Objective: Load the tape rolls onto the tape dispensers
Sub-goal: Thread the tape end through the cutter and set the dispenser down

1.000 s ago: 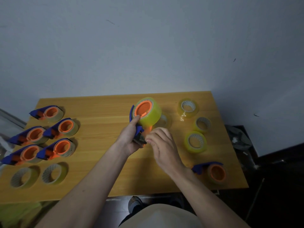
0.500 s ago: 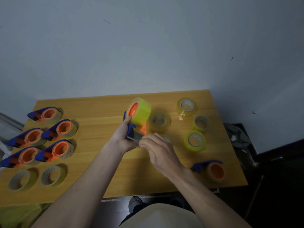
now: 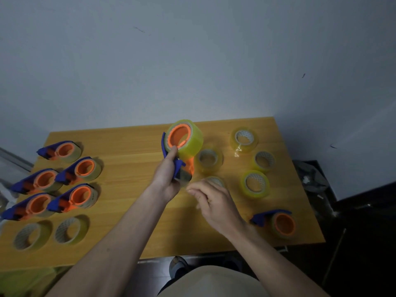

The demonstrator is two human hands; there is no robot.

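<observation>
My left hand (image 3: 166,179) grips a blue and orange tape dispenser (image 3: 176,166) above the table's middle, thumb against the yellow tape roll (image 3: 189,139) seated on its orange hub. Just below its cutter end sits my right hand (image 3: 214,202), fingertips together as if pinching the clear tape end; the tape itself is too faint to see. Loose yellow rolls lie on the right: one (image 3: 209,158) behind the dispenser, one (image 3: 244,139) at the back, one (image 3: 264,160), one (image 3: 255,184).
Several loaded dispensers (image 3: 75,168) lie in rows on the wooden table (image 3: 128,151) at the left, with two loose rolls (image 3: 70,230) in front of them. Another loaded dispenser (image 3: 278,224) lies near the front right corner. A grey wall stands behind.
The dispenser turned so its orange hub faces me more again. My right hand drew back from the cutter, toward me and slightly right.
</observation>
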